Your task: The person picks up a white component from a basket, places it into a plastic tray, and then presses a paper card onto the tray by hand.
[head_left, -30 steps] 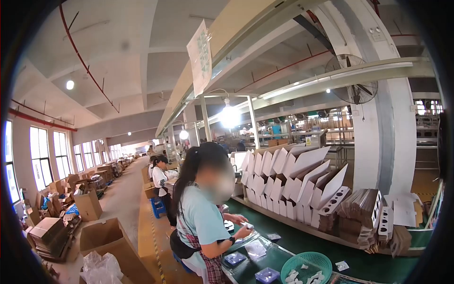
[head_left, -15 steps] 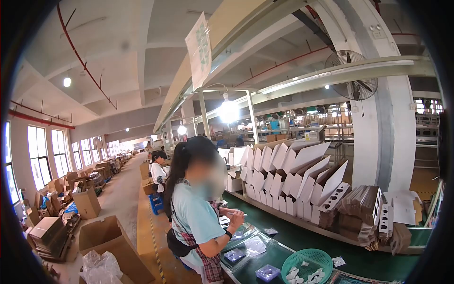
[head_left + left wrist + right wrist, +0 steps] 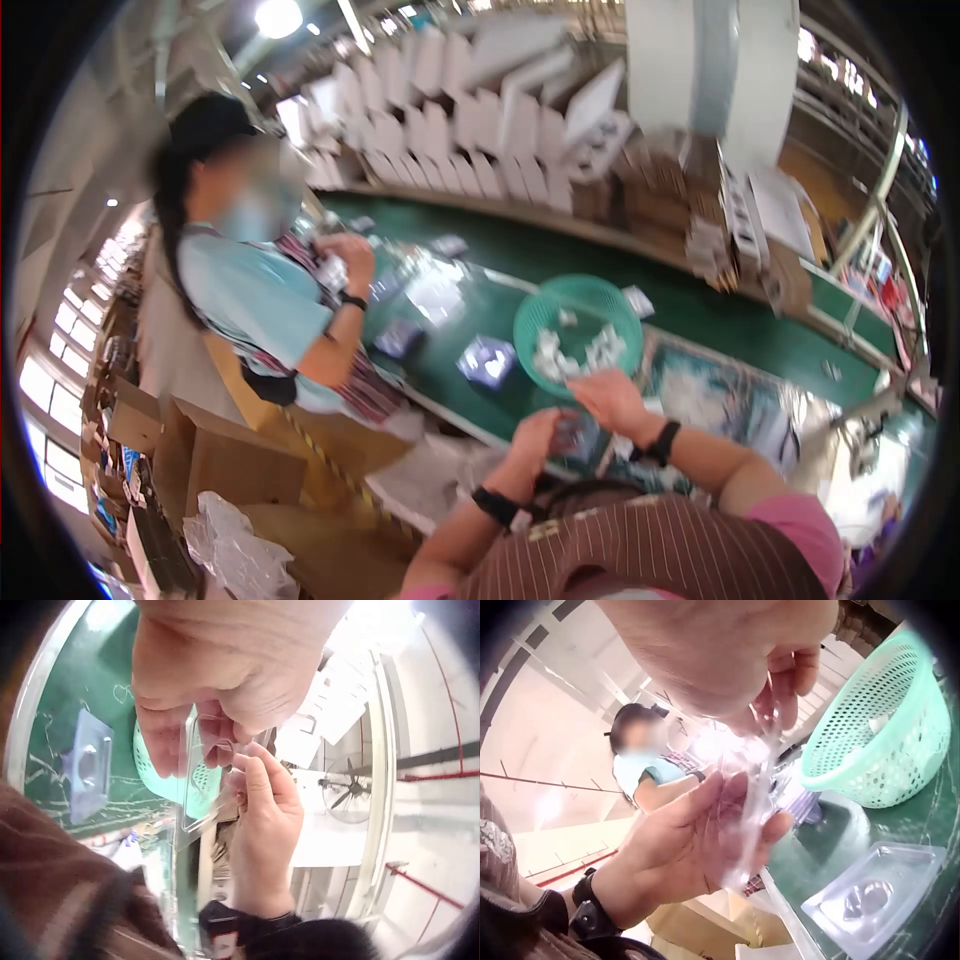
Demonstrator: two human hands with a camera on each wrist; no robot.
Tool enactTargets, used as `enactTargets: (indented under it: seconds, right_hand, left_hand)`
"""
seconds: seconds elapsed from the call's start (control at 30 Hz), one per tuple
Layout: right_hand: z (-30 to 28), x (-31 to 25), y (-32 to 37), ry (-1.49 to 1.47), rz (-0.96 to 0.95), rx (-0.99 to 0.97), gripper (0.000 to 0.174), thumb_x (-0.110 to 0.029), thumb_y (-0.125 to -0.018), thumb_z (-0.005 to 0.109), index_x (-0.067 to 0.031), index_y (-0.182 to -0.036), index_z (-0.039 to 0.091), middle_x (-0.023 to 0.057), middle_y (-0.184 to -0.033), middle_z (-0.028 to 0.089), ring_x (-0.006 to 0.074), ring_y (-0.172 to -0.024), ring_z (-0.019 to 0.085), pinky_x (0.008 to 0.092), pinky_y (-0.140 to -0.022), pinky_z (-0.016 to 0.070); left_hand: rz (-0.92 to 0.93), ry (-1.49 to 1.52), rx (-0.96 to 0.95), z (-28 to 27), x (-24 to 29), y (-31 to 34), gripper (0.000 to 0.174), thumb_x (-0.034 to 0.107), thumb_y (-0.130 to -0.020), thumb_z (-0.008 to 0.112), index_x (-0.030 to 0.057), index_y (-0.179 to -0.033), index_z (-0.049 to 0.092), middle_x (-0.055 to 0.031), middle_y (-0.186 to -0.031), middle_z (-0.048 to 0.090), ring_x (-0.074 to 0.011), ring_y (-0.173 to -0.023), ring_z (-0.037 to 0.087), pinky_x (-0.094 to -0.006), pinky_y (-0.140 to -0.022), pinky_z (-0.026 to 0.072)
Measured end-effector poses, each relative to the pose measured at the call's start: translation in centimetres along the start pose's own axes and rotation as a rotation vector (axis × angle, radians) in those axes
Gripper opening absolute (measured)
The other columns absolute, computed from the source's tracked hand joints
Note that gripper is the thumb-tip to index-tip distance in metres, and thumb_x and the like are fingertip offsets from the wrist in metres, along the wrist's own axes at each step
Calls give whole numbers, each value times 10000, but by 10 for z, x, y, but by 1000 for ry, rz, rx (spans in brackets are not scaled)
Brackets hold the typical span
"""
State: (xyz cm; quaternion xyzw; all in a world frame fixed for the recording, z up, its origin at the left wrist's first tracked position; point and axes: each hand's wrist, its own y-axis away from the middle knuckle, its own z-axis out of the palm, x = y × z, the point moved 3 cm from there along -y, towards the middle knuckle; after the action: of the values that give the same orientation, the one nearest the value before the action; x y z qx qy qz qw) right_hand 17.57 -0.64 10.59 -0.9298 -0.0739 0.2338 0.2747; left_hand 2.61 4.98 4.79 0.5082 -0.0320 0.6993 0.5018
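A clear plastic tray (image 3: 196, 772) is held between both hands in the left wrist view. The left hand (image 3: 679, 840) grips it from below with curled fingers, as the right wrist view shows. The right hand (image 3: 262, 817) pinches its edge with thumb and fingers. In the head view the left hand (image 3: 540, 437) and right hand (image 3: 610, 398) are near each other, just in front of the green basket (image 3: 528, 345), which has white pieces (image 3: 605, 348) in it. Another clear tray (image 3: 870, 900) lies on the green surface.
Purple-tinted trays (image 3: 487, 360) lie on the green table (image 3: 440, 375) left of the basket. A person in a light blue shirt (image 3: 240, 300) stands at the left. White folded boxes (image 3: 490, 130) line the far side, beside brown cardboard stacks (image 3: 650, 185). Open cartons (image 3: 240, 460) stand lower left.
The head view has swung down and to the right, so both hands and the striped apron now show. The other person appears nearer the left edge, with hands still raised at the chest.
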Motion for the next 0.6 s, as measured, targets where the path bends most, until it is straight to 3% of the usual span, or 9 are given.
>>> enactTargets:
  seconds: [0.07, 0.27, 0.47, 0.6]
  right_hand:
    - [-10, -8, -2, 40, -27, 20, 273, -87, -720, 631, -66, -991, 625, 46, -874, 603, 241, -789, 567, 362, -697, 431]
    - [-8, -3, 1, 219, -92, -95, 333, -98, -695, 573, -44, -1022, 604, 34, -961, 587, 205, -854, 560, 341, -750, 431]
    - [-8, -2, 5, 179, -153, -163, 317, -89, -681, 577, -49, -994, 606, 38, -998, 585, 212, -872, 559, 344, -780, 433]
    - [1, 34, 0, 91, -35, -178, 243, -68, -697, 594, -103, -936, 623, 24, -983, 605, 230, -878, 559, 361, -785, 438]
  left_hand:
    - [-39, 35, 44, 6, -1, 2, 278, 185, -963, 380, -15, -1073, 539, -112, -1061, 593, -232, -905, 619, -344, -694, 547]
    - [-105, 103, 73, 6, -5, -6, 282, 193, -966, 396, -32, -1066, 532, -112, -1080, 573, -240, -908, 619, -340, -684, 553]
    - [-174, 131, 142, -4, -24, -20, 294, 197, -968, 373, -41, -1125, 448, -131, -1092, 551, -276, -903, 614, -373, -706, 544]
    - [-114, 193, 122, -29, -28, -23, 299, 228, -966, 380, -16, -1125, 449, -141, -1132, 519, -314, -916, 605, -390, -724, 537]
